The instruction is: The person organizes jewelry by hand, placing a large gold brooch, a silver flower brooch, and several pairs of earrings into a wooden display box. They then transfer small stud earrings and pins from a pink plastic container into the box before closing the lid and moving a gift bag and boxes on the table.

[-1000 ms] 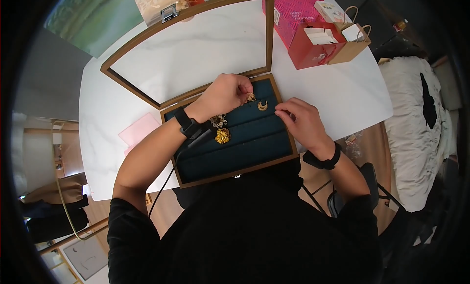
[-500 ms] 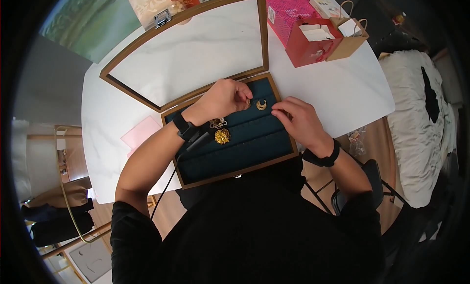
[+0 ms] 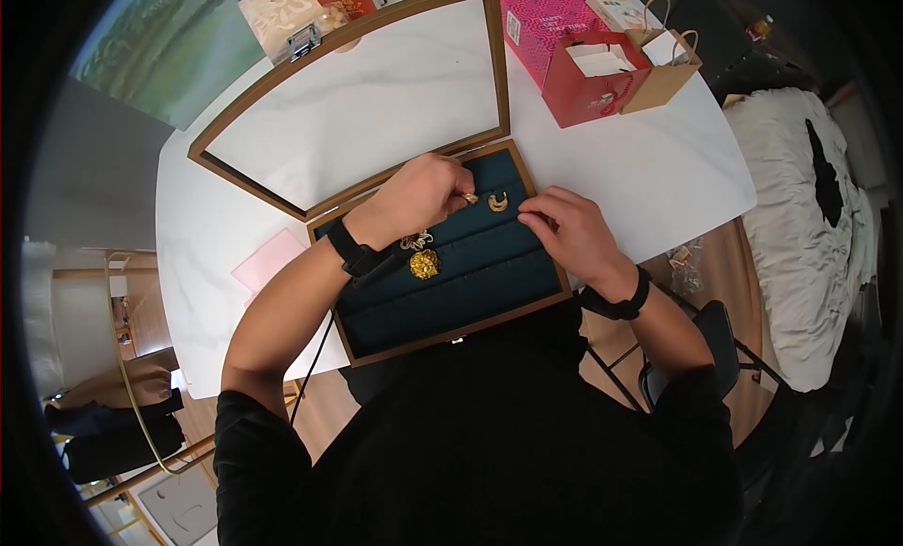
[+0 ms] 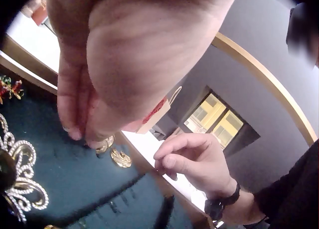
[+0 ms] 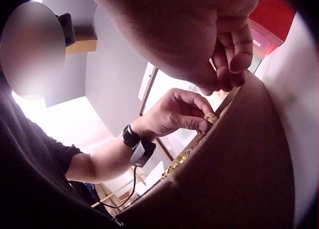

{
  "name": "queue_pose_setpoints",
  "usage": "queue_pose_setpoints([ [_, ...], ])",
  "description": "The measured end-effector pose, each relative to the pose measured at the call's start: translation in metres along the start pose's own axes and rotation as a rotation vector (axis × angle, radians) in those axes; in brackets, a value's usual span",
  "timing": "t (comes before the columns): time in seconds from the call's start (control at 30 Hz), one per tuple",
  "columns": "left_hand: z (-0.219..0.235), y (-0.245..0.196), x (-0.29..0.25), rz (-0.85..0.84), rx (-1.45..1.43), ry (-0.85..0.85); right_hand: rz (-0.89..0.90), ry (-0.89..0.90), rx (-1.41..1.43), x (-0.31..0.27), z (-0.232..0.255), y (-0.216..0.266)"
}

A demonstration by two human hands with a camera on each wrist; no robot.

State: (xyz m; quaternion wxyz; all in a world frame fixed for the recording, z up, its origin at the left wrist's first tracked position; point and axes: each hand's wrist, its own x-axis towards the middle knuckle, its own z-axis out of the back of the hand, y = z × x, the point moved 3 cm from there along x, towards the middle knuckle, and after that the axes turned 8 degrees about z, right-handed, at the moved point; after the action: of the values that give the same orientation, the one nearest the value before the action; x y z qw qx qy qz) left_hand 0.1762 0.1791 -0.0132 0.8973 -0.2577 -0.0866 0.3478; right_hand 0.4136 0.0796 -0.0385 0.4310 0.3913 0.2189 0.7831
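A wooden jewelry box (image 3: 499,317) with dark green padded rows stands with its glass lid (image 3: 503,76) raised. My left hand (image 3: 428,189) reaches into the back rows and pinches a gold earring (image 5: 211,118) between thumb and fingertips. Just right of it, a matching gold hoop earring (image 3: 498,202) sits in the padding. A gold flower-shaped brooch (image 3: 424,264) and a looped brooch with clear stones (image 4: 31,191) lie below my left wrist. My right hand (image 3: 576,228) hovers by the box's right edge, fingers loosely bent, nothing visible in them.
A red paper bag (image 3: 597,85), a brown paper bag (image 3: 663,80) and a pink box (image 3: 536,19) stand at the back right of the white table (image 3: 658,170). Pink paper (image 3: 270,261) lies left of the box. A cable hangs from my left wrist.
My left hand has drawn slightly left and toward me with the earring, away from the other hoop. The right hand stays by the box edge. The head view has shifted slightly.
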Motion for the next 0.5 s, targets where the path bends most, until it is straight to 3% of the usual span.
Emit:
queue_pose_setpoints([
  [0.23,-0.002,-0.001,-0.001,0.03,-0.001,-0.002,0.01,0.018,-0.019,-0.001,-0.003,0.0],
  [0.33,-0.002,0.006,0.0,0.13,-0.149,-0.033,-0.004,0.03,-0.009,-0.002,-0.004,0.0],
  [0.4,-0.004,0.015,0.002,0.331,-0.303,0.017,0.007,0.03,-0.021,-0.004,-0.005,-0.001],
  [0.5,-0.007,0.024,0.003,0.464,-0.451,0.056,0.018,0.034,-0.04,-0.005,-0.005,0.0],
])
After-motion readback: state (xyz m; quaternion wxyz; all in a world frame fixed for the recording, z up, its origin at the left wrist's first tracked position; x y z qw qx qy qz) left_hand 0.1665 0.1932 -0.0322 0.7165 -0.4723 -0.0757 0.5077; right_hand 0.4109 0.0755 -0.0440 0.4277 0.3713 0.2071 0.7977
